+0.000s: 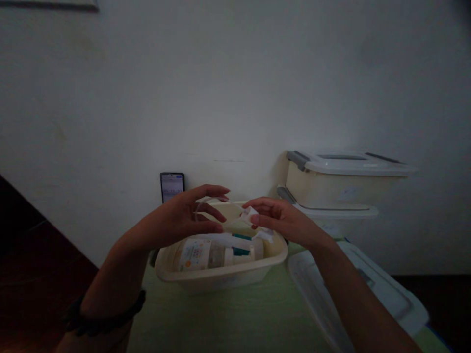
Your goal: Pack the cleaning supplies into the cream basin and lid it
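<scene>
Above a cream plastic basin (pixel 224 282), my right hand (pixel 281 219) pinches a small white block-like piece (pixel 248 214) between thumb and fingers. A thin pale cord or tube (pixel 211 198) loops from near that piece across to my left hand (pixel 187 211). My left hand is open, its fingers curved and apart beside the loop; whether it bears any of the cord's weight I cannot tell. Inside the basin lies a clear bottle (pixel 196 254) with a printed label and a white top. Behind it rest white items with green bands (pixel 241 251), their kind unclear.
Two lidded cream storage boxes (pixel 331 189) are stacked against the wall at the right. A pale flat lid (pixel 386 289) lies on the green tabletop (pixel 221 318), partly under my right forearm. A phone (pixel 172 186) leans upright on the wall behind my left hand.
</scene>
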`<state>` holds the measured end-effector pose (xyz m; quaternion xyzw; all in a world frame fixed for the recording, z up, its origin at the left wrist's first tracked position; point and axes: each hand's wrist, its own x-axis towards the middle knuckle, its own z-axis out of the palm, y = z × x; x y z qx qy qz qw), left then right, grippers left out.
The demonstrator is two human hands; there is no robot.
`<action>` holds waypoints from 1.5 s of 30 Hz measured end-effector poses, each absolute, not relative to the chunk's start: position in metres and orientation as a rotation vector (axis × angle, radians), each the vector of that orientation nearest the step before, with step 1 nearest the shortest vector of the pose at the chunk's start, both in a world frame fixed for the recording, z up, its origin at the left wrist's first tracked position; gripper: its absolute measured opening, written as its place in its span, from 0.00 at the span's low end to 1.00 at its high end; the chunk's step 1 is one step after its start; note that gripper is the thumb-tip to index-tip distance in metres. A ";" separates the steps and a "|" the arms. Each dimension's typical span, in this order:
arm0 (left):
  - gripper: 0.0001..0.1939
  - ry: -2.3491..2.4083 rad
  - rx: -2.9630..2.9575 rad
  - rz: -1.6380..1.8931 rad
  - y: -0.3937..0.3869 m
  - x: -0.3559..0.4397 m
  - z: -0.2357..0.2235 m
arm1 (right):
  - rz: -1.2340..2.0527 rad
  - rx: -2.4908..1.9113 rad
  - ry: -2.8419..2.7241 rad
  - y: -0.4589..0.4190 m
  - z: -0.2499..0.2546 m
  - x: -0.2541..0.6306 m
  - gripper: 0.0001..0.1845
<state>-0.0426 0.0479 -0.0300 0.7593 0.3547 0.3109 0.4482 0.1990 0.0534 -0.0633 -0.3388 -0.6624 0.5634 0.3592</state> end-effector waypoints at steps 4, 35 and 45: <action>0.29 0.922 1.844 0.756 0.048 -0.044 -0.028 | 1.432 -0.892 -1.717 0.054 -0.064 0.200 0.15; 0.14 1.029 2.221 0.594 0.054 -0.051 -0.027 | 0.798 -0.980 -1.732 0.065 -0.070 0.208 0.19; 0.07 0.817 1.852 1.246 0.052 -0.020 -0.032 | 1.123 -0.842 -1.785 0.053 -0.061 0.198 0.19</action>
